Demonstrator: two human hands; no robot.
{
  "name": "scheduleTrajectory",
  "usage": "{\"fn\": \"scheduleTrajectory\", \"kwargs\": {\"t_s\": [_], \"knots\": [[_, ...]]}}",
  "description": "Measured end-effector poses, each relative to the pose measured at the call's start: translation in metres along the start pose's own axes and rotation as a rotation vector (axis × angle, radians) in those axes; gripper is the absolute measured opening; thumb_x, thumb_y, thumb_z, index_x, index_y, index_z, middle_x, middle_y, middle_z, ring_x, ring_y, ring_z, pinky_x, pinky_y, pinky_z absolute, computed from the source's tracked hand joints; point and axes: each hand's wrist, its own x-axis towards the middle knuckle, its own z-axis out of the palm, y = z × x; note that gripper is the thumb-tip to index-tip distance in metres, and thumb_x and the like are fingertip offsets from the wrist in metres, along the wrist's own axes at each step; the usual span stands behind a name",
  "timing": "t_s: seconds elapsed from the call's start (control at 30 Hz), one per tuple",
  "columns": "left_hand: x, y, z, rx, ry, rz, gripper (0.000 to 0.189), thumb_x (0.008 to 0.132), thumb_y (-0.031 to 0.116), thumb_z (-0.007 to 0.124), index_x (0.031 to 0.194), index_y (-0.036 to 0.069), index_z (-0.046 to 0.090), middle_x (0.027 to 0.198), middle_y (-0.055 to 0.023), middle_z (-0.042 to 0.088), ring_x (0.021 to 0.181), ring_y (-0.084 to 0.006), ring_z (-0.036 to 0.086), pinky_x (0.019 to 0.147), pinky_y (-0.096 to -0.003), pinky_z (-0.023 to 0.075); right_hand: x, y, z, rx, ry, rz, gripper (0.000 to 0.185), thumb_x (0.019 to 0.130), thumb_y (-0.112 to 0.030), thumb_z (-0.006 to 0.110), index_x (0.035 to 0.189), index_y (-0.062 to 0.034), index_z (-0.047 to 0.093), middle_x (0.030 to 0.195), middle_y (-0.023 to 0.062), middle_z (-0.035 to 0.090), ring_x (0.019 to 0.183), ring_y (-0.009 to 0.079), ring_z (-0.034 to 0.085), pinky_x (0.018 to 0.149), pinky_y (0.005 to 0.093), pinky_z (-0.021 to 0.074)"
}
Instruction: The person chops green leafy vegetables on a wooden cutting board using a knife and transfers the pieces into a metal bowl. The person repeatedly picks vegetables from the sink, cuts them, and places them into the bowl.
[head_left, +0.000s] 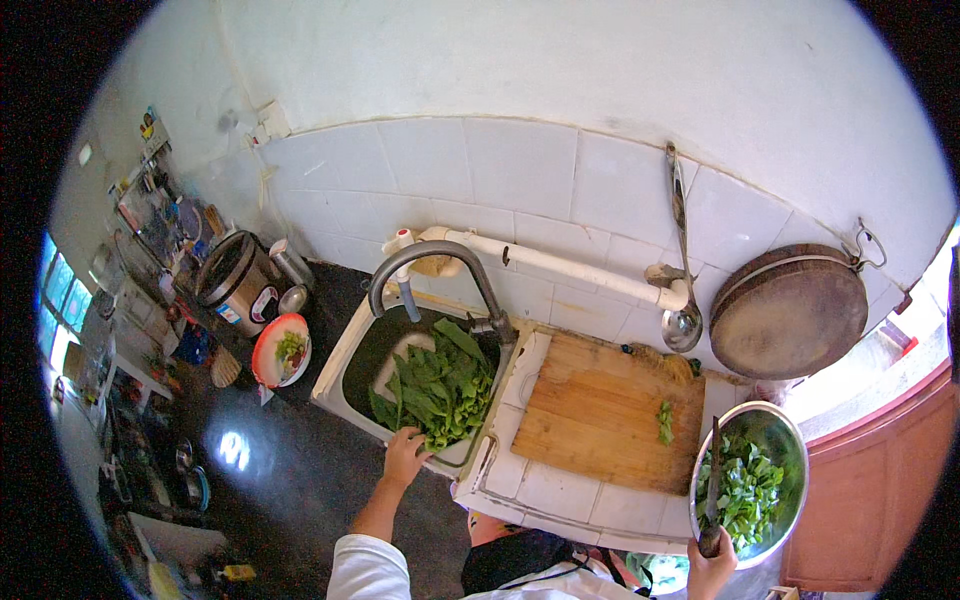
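Observation:
My left hand (406, 455) reaches over the near rim of the sink (352, 409), its fingers against a heap of leafy green vegetables (442, 390). Whether they grip any stems is hard to tell. In my right hand (712, 566) is the dark handle of a kitchen knife (713, 472), blade pointing away from me. Beneath the blade, a metal bowl (801, 457) holds chopped greens (750, 487); it stands at the right end of the tiled counter. A wooden cutting board (592, 412) lies between sink and bowl, with a few green scraps (664, 422) on it.
A grey faucet (442, 247) arches over the sink. A ladle (681, 247) and a wok (787, 315) hang on the tiled wall. Left of the sink stand a red-rimmed bowl (264, 358) with chopped food and a rice cooker (244, 289). A wooden door (877, 480) is at right.

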Motion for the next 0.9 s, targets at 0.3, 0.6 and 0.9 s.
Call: {"fn": "scheduleTrajectory", "kwargs": {"t_s": [0.3, 0.6, 0.9], "knots": [[0.019, 0.013, -0.013, -0.264, 0.275, -0.040, 0.021, 0.068, -0.004, 0.072, 0.086, 0.002, 0.063, 0.091, -0.0108, 0.054, 0.081, -0.0291, 0.054, 0.066, -0.0409, 0.0464, -0.005, 0.005, 0.007, 0.121, -0.013, 0.075, 0.040, 0.060, -0.005, 0.073, 0.096, 0.0056, 0.059, 0.072, 0.0104, 0.059, 0.063, 0.0152, 0.054, 0.061, 0.0279, 0.0452], [0.067, 0.013, -0.075, -0.724, 0.602, -0.187, 0.008, 0.079, -0.003, 0.060, 0.085, 0.002, 0.060, 0.090, -0.0097, 0.058, 0.078, -0.0191, 0.055, 0.071, -0.0289, 0.0445, -0.005, 0.009, 0.008, 0.111, -0.038, 0.098, 0.042, 0.060, -0.005, 0.075, 0.097, 0.0054, 0.060, 0.071, 0.0101, 0.060, 0.063, 0.0141, 0.055, 0.061, 0.0283, 0.0467], [-0.015, -0.018, 0.011, -0.523, 0.506, -0.876, 0.038, 0.075, -0.005, 0.060, 0.111, 0.001, 0.052, 0.106, -0.0115, 0.052, 0.101, -0.0276, 0.054, 0.078, -0.0362, 0.0480, -0.005, 0.007, 0.016, 0.142, -0.083, 0.129, 0.039, 0.061, -0.004, 0.075, 0.096, 0.0051, 0.060, 0.075, 0.0111, 0.063, 0.067, 0.0151, 0.059, 0.064, 0.0274, 0.0475]]}}
